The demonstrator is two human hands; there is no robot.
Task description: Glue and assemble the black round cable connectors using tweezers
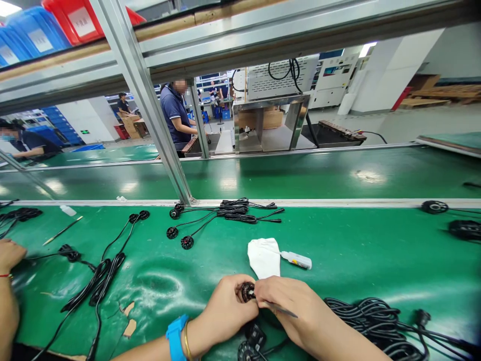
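Black and round, the small connector head (247, 291) sits low at the middle of the view, just above the green desk (356, 260), pinched between both hands; the left hand (227, 306) curls in from the left with its fingers clamped round the head, wrist bent inward, one blue wristband (176, 337) and one thin gold bangle on it; the right hand (289, 301) comes from the right, fingers closed on a thin metal tool (280, 308) whose tip meets the head; one white cloth (264, 256) and one white pen-like tool (296, 259) lie just beyond; a coil of black cable (376, 321) lies to the right; three round heads trail from one cable bundle (235, 209) farther back; another person's hand (9, 253) rests at the left edge.
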